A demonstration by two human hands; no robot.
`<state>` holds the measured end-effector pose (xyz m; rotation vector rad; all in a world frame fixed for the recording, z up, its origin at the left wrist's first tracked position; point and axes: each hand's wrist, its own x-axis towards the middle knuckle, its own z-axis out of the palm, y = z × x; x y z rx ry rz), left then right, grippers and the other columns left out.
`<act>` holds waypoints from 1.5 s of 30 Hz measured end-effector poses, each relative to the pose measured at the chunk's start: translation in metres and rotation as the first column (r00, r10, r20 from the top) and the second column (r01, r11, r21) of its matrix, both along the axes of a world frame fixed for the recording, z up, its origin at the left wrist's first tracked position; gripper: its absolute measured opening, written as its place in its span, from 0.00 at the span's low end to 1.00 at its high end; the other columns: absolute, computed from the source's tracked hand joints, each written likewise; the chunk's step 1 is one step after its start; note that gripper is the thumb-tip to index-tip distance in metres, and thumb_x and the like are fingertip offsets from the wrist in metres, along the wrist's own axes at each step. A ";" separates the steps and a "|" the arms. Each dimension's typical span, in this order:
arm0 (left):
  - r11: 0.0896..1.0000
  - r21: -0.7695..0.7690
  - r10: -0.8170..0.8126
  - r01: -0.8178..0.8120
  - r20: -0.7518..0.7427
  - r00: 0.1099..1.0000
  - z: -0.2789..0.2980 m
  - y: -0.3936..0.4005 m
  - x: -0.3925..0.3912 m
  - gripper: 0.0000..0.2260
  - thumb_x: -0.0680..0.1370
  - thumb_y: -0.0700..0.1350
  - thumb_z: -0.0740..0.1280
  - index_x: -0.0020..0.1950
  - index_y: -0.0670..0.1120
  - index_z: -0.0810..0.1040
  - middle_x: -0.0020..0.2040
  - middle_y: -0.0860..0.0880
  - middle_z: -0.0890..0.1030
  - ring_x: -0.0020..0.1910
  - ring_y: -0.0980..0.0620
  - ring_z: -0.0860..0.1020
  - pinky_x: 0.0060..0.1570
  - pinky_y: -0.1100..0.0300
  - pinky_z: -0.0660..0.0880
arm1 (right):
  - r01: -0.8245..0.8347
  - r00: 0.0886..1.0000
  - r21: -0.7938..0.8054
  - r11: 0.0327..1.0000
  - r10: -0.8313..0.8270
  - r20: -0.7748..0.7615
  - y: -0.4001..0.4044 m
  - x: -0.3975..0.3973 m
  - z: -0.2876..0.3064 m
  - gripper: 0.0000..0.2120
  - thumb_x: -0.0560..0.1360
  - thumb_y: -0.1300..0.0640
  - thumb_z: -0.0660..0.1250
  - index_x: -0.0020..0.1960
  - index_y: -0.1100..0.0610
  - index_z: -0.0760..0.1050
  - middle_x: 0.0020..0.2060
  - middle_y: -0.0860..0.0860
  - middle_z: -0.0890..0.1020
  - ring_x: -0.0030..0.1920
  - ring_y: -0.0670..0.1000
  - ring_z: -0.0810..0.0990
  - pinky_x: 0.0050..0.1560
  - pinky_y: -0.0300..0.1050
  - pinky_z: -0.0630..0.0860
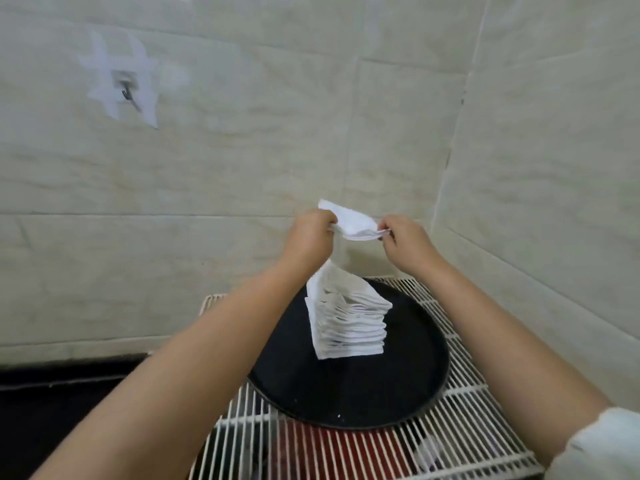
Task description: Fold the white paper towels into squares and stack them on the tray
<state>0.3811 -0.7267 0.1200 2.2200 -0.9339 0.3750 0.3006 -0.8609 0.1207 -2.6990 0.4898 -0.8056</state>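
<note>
A: From the head camera, we hold one white paper towel [349, 224] up in the air before the tiled wall [242, 150], well above the tray. Our left hand [311, 233] pinches its left edge; our right hand [403, 235] pinches the right edge, fingers curled round the sheet.

B: And the rest of the work?

A: A tall stack of folded towels [349, 323] stands on the round black tray [415, 375], toward its far side. The tray rests on a white wire rack [467, 427], with a wall hook [126, 93] at far left.

B: So which step do we judge this to be?

A: Folding, we think: the towel sags between our hands, partly doubled, not yet a neat square. The next move likely calls for bringing the edges together, creasing, then lowering it squarely onto the stack, which leans a little and could topple.
</note>
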 end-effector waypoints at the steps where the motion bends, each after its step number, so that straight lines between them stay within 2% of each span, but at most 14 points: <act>1: 0.998 0.065 0.000 0.001 -0.018 1.000 -0.012 -0.005 -0.004 0.16 0.78 0.35 0.57 0.64 0.40 0.75 0.64 0.42 0.75 0.63 0.44 0.73 0.58 0.59 0.68 | -0.029 0.998 0.009 1.000 0.029 -0.052 -0.010 0.000 -0.014 0.12 0.76 0.70 0.56 0.56 0.69 0.74 0.55 0.65 0.78 0.58 0.60 0.74 0.50 0.44 0.62; 3: 0.979 0.200 -0.022 0.031 -0.047 0.999 -0.033 -0.009 -0.015 0.16 0.79 0.36 0.58 0.66 0.42 0.73 0.65 0.43 0.75 0.64 0.45 0.72 0.58 0.59 0.68 | -0.092 0.980 0.041 0.995 0.098 -0.176 -0.024 -0.004 -0.043 0.11 0.76 0.68 0.56 0.55 0.68 0.74 0.54 0.64 0.78 0.55 0.59 0.75 0.44 0.45 0.61; 5: 0.952 0.305 -0.024 0.036 -0.041 0.999 -0.048 -0.008 -0.024 0.16 0.79 0.38 0.59 0.66 0.43 0.73 0.65 0.44 0.76 0.63 0.46 0.73 0.59 0.59 0.68 | -0.142 0.956 0.062 0.988 0.153 -0.251 -0.032 -0.011 -0.067 0.11 0.76 0.67 0.56 0.53 0.67 0.75 0.53 0.63 0.79 0.53 0.59 0.75 0.38 0.40 0.57; 10: 0.925 0.377 0.040 -0.039 0.004 0.999 -0.054 -0.005 -0.033 0.17 0.79 0.43 0.59 0.68 0.46 0.71 0.65 0.47 0.76 0.63 0.47 0.74 0.59 0.57 0.71 | -0.242 0.935 0.069 0.968 0.251 -0.250 -0.038 -0.025 -0.086 0.10 0.75 0.66 0.58 0.52 0.65 0.76 0.51 0.59 0.79 0.53 0.57 0.75 0.47 0.41 0.65; 14: 0.912 0.407 0.051 -0.048 0.004 0.999 -0.051 0.008 -0.037 0.17 0.80 0.46 0.58 0.70 0.47 0.68 0.65 0.48 0.75 0.62 0.46 0.74 0.56 0.56 0.71 | -0.242 0.924 -0.015 0.970 0.226 -0.309 -0.034 -0.032 -0.080 0.08 0.76 0.61 0.58 0.49 0.61 0.76 0.50 0.58 0.79 0.54 0.58 0.77 0.50 0.46 0.70; 16: 0.897 0.429 0.101 -0.102 0.026 0.995 -0.050 0.025 -0.035 0.17 0.80 0.46 0.57 0.68 0.45 0.69 0.63 0.46 0.75 0.62 0.44 0.73 0.54 0.56 0.71 | -0.203 0.929 -0.085 0.975 0.165 -0.332 -0.019 -0.033 -0.069 0.11 0.78 0.57 0.58 0.55 0.59 0.75 0.55 0.57 0.78 0.57 0.58 0.76 0.53 0.46 0.71; 18: 0.854 0.481 0.175 -0.201 0.099 0.980 -0.047 0.052 -0.032 0.18 0.80 0.48 0.57 0.69 0.44 0.68 0.68 0.44 0.71 0.68 0.44 0.68 0.62 0.53 0.68 | -0.183 0.927 -0.174 0.968 0.111 -0.357 0.009 -0.029 -0.052 0.18 0.79 0.52 0.57 0.65 0.59 0.69 0.62 0.56 0.75 0.62 0.57 0.72 0.58 0.48 0.70; 20: 0.785 0.543 0.256 -0.297 0.152 0.955 -0.040 0.095 -0.030 0.21 0.81 0.51 0.55 0.73 0.47 0.61 0.75 0.45 0.61 0.75 0.45 0.56 0.71 0.49 0.58 | -0.219 0.918 -0.208 0.953 0.129 -0.374 0.053 -0.020 -0.035 0.22 0.79 0.48 0.54 0.70 0.57 0.63 0.68 0.56 0.69 0.68 0.57 0.66 0.65 0.51 0.65; 23: 0.693 0.592 0.406 -0.411 0.151 0.901 -0.031 0.188 -0.033 0.24 0.81 0.56 0.51 0.76 0.52 0.53 0.78 0.48 0.49 0.77 0.44 0.45 0.74 0.45 0.49 | -0.331 0.880 -0.189 0.925 0.229 -0.417 0.142 -0.001 -0.016 0.27 0.79 0.44 0.51 0.75 0.52 0.52 0.75 0.54 0.54 0.75 0.57 0.51 0.73 0.58 0.52; 26: 0.579 0.622 0.566 -0.528 0.160 0.809 -0.027 0.302 -0.048 0.25 0.81 0.58 0.48 0.77 0.53 0.49 0.78 0.49 0.47 0.77 0.44 0.41 0.74 0.43 0.47 | -0.439 0.829 -0.152 0.886 0.333 -0.450 0.250 0.015 -0.008 0.29 0.79 0.40 0.49 0.76 0.49 0.46 0.77 0.53 0.46 0.76 0.58 0.43 0.73 0.62 0.45; 30: 0.425 0.615 0.736 -0.664 0.193 0.649 -0.028 0.460 -0.082 0.25 0.81 0.58 0.48 0.76 0.54 0.50 0.78 0.50 0.46 0.77 0.44 0.42 0.73 0.43 0.48 | -0.620 0.729 -0.140 0.772 0.501 -0.466 0.411 0.021 -0.008 0.30 0.78 0.39 0.48 0.76 0.47 0.42 0.76 0.53 0.42 0.76 0.58 0.38 0.72 0.64 0.41; 38: 0.133 0.600 0.959 -0.789 0.123 0.255 -0.056 0.735 -0.180 0.24 0.81 0.57 0.50 0.76 0.53 0.52 0.78 0.50 0.48 0.77 0.44 0.43 0.73 0.42 0.48 | -0.908 0.402 -0.131 0.398 0.739 -0.541 0.719 0.002 -0.037 0.31 0.79 0.40 0.48 0.76 0.48 0.41 0.76 0.53 0.40 0.75 0.58 0.36 0.72 0.64 0.40; 42: 0.010 0.621 0.996 -0.783 0.061 0.061 -0.079 0.851 -0.219 0.24 0.81 0.57 0.49 0.76 0.53 0.51 0.78 0.50 0.47 0.77 0.45 0.42 0.73 0.43 0.47 | -0.977 0.207 -0.089 0.191 0.783 -0.587 0.868 -0.012 -0.059 0.30 0.79 0.41 0.48 0.76 0.49 0.41 0.76 0.53 0.40 0.75 0.57 0.36 0.73 0.62 0.40; 45: -0.092 0.628 0.996 -0.773 0.068 -0.063 -0.094 0.940 -0.236 0.24 0.81 0.57 0.49 0.76 0.53 0.51 0.78 0.50 0.48 0.77 0.45 0.43 0.73 0.43 0.48 | -0.997 0.082 -0.060 0.057 0.799 -0.595 0.977 -0.019 -0.072 0.30 0.79 0.41 0.49 0.76 0.49 0.42 0.76 0.53 0.40 0.75 0.57 0.36 0.73 0.62 0.40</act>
